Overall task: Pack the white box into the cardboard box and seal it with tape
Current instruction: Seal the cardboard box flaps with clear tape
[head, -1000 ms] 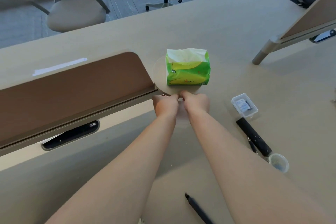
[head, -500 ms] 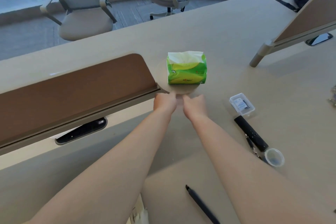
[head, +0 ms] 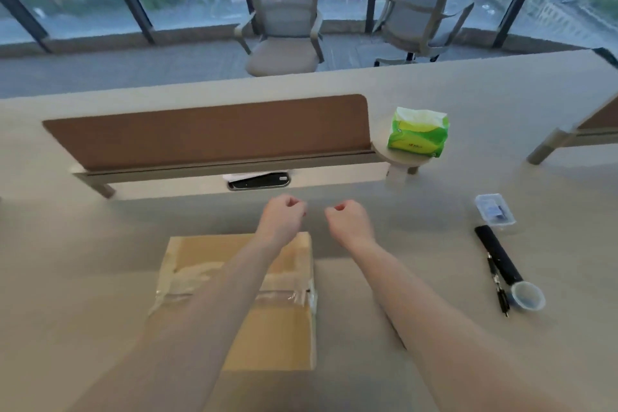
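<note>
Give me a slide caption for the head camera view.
Left hand and right hand, both curled, hover beyond a taped cardboard box on the desk.

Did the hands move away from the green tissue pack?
Yes. They were right by the green tissue pack; now the left hand and right hand are well to its left.

Not much to me here tbh: two bare forearms coming up from the bottom edge, uncovered right to where the frame cuts them off, so whatever top I'm wearing stays out of shot. My left grip point(head: 282, 217) and right grip point(head: 351, 221) are bare as well, just plain hands with smooth wrists. There might be something on the nails, but it's too blurry to tell.
</note>
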Tool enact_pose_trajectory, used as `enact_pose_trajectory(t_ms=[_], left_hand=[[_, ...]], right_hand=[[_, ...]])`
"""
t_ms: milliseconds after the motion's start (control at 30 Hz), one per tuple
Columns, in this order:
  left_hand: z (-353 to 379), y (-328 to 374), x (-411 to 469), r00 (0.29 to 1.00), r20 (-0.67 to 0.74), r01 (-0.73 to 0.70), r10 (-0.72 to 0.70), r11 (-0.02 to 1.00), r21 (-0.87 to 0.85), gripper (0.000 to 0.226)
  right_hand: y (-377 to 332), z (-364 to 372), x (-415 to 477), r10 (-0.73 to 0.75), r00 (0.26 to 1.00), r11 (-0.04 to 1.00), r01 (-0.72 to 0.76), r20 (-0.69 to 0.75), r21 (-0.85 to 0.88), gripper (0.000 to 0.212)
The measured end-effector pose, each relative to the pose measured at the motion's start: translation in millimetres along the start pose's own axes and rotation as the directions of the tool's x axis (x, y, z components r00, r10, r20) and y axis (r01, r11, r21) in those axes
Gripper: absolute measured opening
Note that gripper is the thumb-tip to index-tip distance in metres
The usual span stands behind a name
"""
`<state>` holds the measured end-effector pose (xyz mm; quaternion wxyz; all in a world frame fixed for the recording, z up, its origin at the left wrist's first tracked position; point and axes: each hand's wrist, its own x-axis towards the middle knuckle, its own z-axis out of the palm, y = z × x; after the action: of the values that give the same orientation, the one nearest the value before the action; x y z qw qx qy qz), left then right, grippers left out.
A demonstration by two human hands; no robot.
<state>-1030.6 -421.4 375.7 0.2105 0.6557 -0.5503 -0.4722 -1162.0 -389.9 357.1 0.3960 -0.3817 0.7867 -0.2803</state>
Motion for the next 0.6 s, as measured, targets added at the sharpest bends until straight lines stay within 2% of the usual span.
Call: enact_pose_trajectory(t_ms=[167, 200, 333, 400, 467, 533, 600], left_hand=[[-73.4, -67.5, -41.4, 0.98, -0.187, 0.081, -0.07, 0.995, 0.053, 0.012], [-84.6, -80.5, -45.6, 0.976, -0.198, 0.109, -0.093, 0.992, 0.07, 0.015], [-121.1, -123.0, -52.4, 0.962, -0.243, 0.186, -0.123, 0.948, 0.258, 0.047], [-135.2, -143.3, -53.3, 0.957, -0.251, 0.229, -0.142, 0.904, 0.362, 0.054], [-148.0, -164.6, -51.0, 0.944, -0.274, 0.284, -0.186, 0.881, 0.379, 0.057], [-157.4, -195.6, -39.2, 0.946, -0.234, 0.298, -0.225, 0.887, 0.352, 0.064], [-163.5, -211.8, -38.6, 0.965, -0.128, 0.26, -0.229, 0.907, 0.331, 0.064]], right_hand=[[2.1, 49.5, -52.6, 0.009, 0.996, 0.992, 0.003, 0.093, -0.124, 0.019], [4.4, 59.2, -58.9, 0.026, 0.995, 0.988, -0.01, 0.099, -0.155, 0.027], [12.6, 93.8, -77.9, 0.045, 0.996, 0.964, -0.022, 0.082, -0.264, 0.048], [16.5, 106.7, -84.5, 0.067, 0.997, 0.963, -0.053, 0.044, -0.264, 0.05], [20.7, 116.5, -91.6, 0.081, 0.997, 0.964, -0.074, 0.014, -0.256, 0.054], [22.8, 123.5, -99.2, 0.116, 0.993, 0.97, -0.114, -0.003, -0.215, 0.06], [25.6, 129.3, -105.4, 0.117, 0.992, 0.97, -0.122, -0.037, -0.211, 0.052]])
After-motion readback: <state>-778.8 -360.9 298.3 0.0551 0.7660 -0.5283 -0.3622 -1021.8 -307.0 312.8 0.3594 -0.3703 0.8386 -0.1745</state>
